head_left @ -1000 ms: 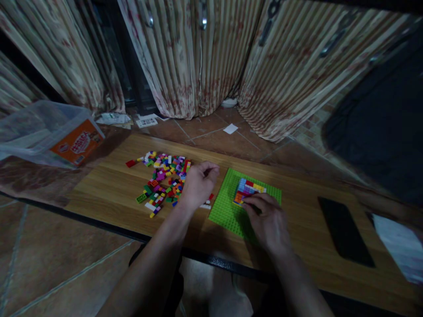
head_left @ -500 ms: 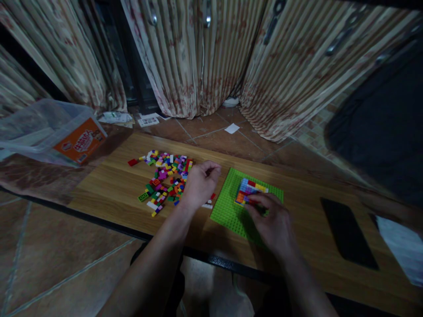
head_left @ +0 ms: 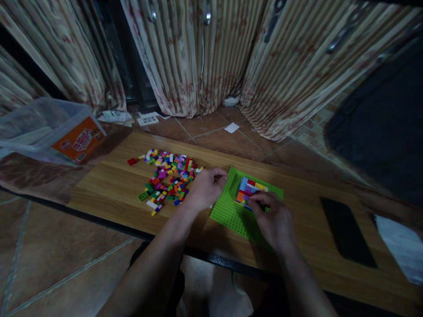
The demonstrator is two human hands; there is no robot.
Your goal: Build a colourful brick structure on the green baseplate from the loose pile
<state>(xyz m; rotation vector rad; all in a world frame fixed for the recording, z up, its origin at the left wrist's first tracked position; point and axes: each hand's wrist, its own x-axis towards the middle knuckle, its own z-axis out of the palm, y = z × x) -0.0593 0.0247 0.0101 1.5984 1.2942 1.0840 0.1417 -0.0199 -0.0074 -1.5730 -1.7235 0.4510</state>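
Note:
A green studded baseplate (head_left: 228,207) lies on the wooden table, bearing a flat multicoloured patch of toy bricks (head_left: 244,188). My right hand (head_left: 272,218) is over the plate's right part, its thumb and fingers pinched at the patch's near right side. A small toy brick seems to be in that pinch, mostly covered by the fingertips. My left hand (head_left: 208,187) hovers by the plate's left edge with fingers curled together; what they hold, if anything, is hidden. Left of it spreads a heap of loose toy bricks (head_left: 161,173) in many colours.
A black phone-like slab (head_left: 346,231) lies on the table (head_left: 307,211) at right, near a white sheet (head_left: 399,248). On the floor at left stands a clear plastic bin (head_left: 39,147) with an orange label. Striped curtains (head_left: 211,61) hang behind the table.
My left hand has moved right, from beside the loose bricks to the baseplate's left edge. My right hand stays at the brick patch, shifting only slightly.

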